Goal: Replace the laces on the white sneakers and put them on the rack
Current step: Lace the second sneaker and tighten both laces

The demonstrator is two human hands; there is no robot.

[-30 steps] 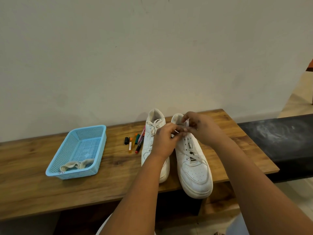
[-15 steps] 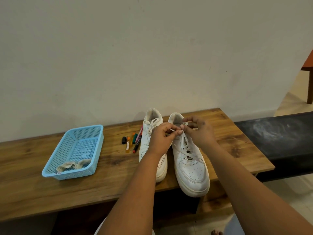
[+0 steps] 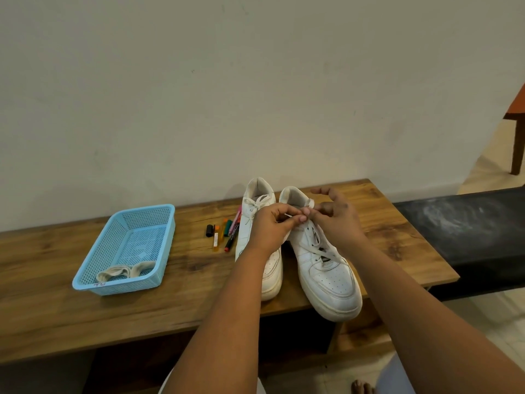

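**A:** ok so where are the sneakers sitting?

**B:** Both on the wooden bench (image 3: 383, 223), side by side, toes toward the person. The right sneaker (image 3: 326, 268) hangs its toe a bit over the front edge; the left sneaker (image 3: 262, 251) is just beside it, with a bow tied at the top.

**A:** and the hands?

**B:** Both are up at the top eyelets of the right sneaker. The left hand (image 3: 270, 226) is curled, pinching the white lace (image 3: 322, 253) at the fingertips. The right hand (image 3: 338, 217) meets it there: thumb and forefinger look to be nipping the same lace, other fingers lifted and spread. Lower down the lace crosses over the tongue.

**A:** anything else around?

**B:** A blue plastic basket (image 3: 93, 268) on the left of the bench with some off-white laces (image 3: 125, 271) in its near end, and a few markers (image 3: 224, 231) lying between the basket and the left sneaker.
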